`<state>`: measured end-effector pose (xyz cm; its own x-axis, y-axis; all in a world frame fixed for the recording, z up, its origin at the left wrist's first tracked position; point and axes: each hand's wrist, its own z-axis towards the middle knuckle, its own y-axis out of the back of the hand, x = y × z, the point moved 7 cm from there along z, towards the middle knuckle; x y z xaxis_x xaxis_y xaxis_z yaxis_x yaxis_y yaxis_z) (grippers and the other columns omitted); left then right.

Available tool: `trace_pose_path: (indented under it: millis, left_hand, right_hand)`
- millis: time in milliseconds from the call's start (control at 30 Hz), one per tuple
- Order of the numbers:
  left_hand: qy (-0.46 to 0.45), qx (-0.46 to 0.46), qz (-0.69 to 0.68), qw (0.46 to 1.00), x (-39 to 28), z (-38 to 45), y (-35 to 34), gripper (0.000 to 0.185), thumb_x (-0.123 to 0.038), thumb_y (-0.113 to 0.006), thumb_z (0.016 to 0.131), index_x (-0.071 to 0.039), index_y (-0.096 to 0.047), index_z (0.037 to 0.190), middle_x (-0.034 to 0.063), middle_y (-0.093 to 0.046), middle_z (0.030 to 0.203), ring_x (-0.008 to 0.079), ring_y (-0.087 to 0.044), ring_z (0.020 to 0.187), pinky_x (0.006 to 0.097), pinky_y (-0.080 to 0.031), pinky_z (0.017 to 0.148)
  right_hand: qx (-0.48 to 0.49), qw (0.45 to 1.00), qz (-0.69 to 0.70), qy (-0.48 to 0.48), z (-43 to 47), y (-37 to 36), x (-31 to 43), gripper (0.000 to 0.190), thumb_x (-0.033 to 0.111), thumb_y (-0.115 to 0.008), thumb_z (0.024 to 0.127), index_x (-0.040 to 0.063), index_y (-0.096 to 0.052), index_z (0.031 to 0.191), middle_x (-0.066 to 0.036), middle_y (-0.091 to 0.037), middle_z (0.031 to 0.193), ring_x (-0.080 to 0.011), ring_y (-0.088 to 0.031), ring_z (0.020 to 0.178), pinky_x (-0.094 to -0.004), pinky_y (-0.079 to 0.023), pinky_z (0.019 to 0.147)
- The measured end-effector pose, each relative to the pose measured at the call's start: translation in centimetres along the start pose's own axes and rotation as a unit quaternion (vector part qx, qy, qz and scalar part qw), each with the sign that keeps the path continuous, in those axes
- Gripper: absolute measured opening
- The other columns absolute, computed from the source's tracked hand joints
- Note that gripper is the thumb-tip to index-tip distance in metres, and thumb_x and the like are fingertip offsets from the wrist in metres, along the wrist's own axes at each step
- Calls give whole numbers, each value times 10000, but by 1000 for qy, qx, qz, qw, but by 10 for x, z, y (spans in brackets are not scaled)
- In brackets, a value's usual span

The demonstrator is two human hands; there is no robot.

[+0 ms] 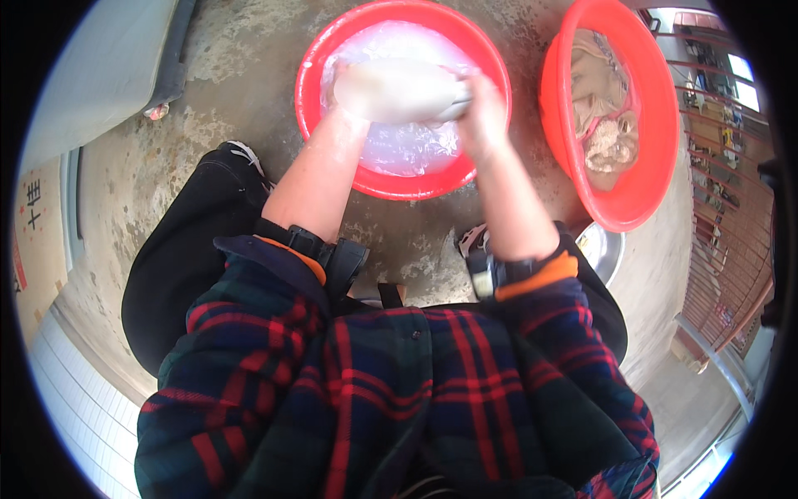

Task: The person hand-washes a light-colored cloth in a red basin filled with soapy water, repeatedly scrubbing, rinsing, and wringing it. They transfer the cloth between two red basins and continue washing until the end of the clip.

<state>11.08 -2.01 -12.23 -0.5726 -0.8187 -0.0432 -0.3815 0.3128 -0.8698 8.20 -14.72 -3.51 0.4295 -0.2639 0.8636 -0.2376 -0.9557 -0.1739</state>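
In front of me a red plastic basin (404,192) stands on the floor with cloudy, sudsy water (405,150) in it. Above the water a pale white item (399,90) stretches between my hands, blurred by motion; whether it is cloth or something else I cannot tell. My right hand (485,115) grips its right end, where darker grey lines show. At the other end, my left hand (331,93) holds it, the fingers mostly hidden behind the item. Both forearms are bare and look wet near the wrists.
To the right a second red basin (654,125) holds tan fabric (595,81) in water. Partly under its near edge is a metal bowl (601,252). A railing (717,181) runs along the far right. On the left stand a pale cabinet-like block (118,68) and a cardboard box (40,231).
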Motion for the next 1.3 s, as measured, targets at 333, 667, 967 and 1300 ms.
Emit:
trace_pose_path:
  millis: [333, 667, 967, 1300]
  left_hand:
    - [-94, -8, 341, 935, 20, -14, -35, 300, -240, -471, 910, -40, -556, 1117, 115, -591, 1047, 198, -578, 917, 349, -475, 804]
    - [-7, -120, 109, 987, 31, 0, 18, 344, -300, -492, 927, -1, -493, 1098, 122, -566, 933, 224, -578, 834, 369, -509, 757]
    - [-73, -50, 86, 992, -39, 12, 6, 519, -571, -435, 885, -68, -562, 890, 22, -548, 736, 134, -522, 579, 306, -491, 540]
    - [-113, -259, 221, 933, 12, -11, 8, 455, -408, -433, 939, -15, -498, 1159, 147, -555, 1124, 280, -542, 1005, 405, -442, 881]
  right_hand:
    - [4, 674, -670, 310, 7, -72, -9, 250, 184, -529, 822, -48, -610, 774, -229, -630, 767, -333, -642, 660, -406, -509, 609]
    - [-60, 894, -378, 234, 13, -45, -11, 167, 174, -588, 827, 21, -557, 765, -143, -573, 662, -191, -583, 635, -343, -484, 635]
    - [268, 940, -199, -69, 14, -4, -45, 375, 88, -628, 763, 11, -526, 1115, -103, -625, 834, -139, -587, 703, -271, -484, 590]
    - [-70, 952, -295, 39, 32, -25, -38, 334, 240, -648, 770, 6, -599, 1003, -183, -629, 877, -235, -625, 865, -339, -485, 748]
